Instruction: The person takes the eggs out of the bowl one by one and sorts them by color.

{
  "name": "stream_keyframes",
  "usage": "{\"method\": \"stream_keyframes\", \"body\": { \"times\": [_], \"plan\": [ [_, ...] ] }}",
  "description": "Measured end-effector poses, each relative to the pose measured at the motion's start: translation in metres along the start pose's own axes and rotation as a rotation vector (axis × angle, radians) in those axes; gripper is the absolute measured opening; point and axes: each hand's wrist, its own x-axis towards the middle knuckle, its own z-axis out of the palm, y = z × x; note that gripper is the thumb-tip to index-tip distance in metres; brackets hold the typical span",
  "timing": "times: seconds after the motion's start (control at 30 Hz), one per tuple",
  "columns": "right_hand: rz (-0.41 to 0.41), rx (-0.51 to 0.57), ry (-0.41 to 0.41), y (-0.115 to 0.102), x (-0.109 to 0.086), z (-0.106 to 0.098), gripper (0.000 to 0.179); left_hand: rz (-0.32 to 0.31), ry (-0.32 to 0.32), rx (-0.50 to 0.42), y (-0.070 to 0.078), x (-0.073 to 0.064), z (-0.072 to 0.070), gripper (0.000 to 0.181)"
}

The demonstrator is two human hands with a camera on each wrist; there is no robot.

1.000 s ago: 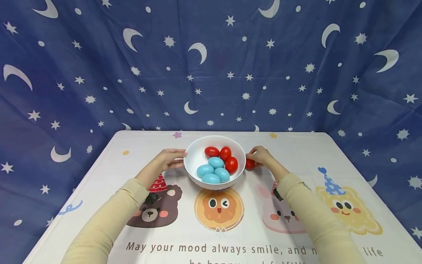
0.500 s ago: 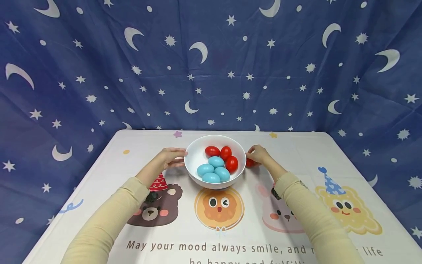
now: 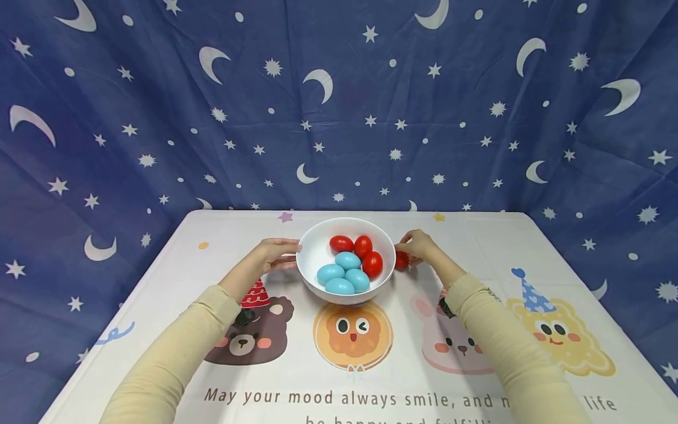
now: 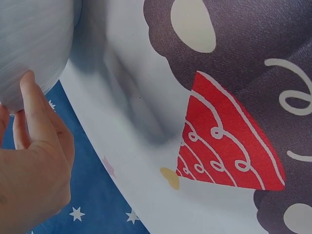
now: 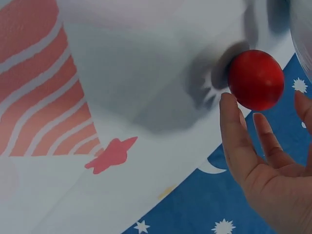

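A white bowl (image 3: 318, 235) stands near the far middle of the table, holding several blue eggs (image 3: 339, 286) and three red eggs (image 3: 372, 265). At its left side my left hand (image 3: 271, 254) grips the rim, with fingertips against the wall. In the left wrist view, one finger presses the bowl's outer wall (image 4: 34, 34). My right hand (image 3: 419, 246) is just right of the bowl, with its fingers about another red egg (image 3: 401, 260). In the right wrist view, fingertips touch the lower side of this egg (image 5: 256, 79); the contact on its far side is hidden.
The white tablecloth (image 3: 477, 235) carries printed cartoon faces and lettering. Behind its far edge hangs a dark blue curtain (image 3: 349, 165) with moons and stars. Part of the bowl's wall (image 5: 304, 34) shows close to the egg in the right wrist view.
My right fingers shift slightly about the red egg, which is more covered half a second ago and shows again now. The left hand and bowl stay in place.
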Motion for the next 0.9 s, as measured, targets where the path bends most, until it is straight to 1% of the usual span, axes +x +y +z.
{"method": "stream_keyframes", "body": {
  "times": [0.17, 0.27, 0.6, 0.9],
  "plan": [
    [0.015, 0.006, -0.014, -0.002, -0.002, -0.004, 0.033, -0.003, 0.002, -0.004, 0.000, 0.000, 0.000, 0.048],
    [0.008, -0.004, -0.012, -0.003, -0.005, -0.007, 0.033, -0.003, 0.003, -0.004, 0.001, 0.000, 0.001, 0.048],
    [-0.035, -0.085, 0.017, -0.013, -0.012, -0.017, 0.035, -0.006, 0.004, -0.004, 0.000, 0.000, 0.001, 0.048],
    [-0.081, -0.074, 0.026, -0.023, -0.019, -0.024, 0.032, 0.008, -0.015, -0.020, 0.002, -0.001, 0.002, 0.048]
  ]
}}
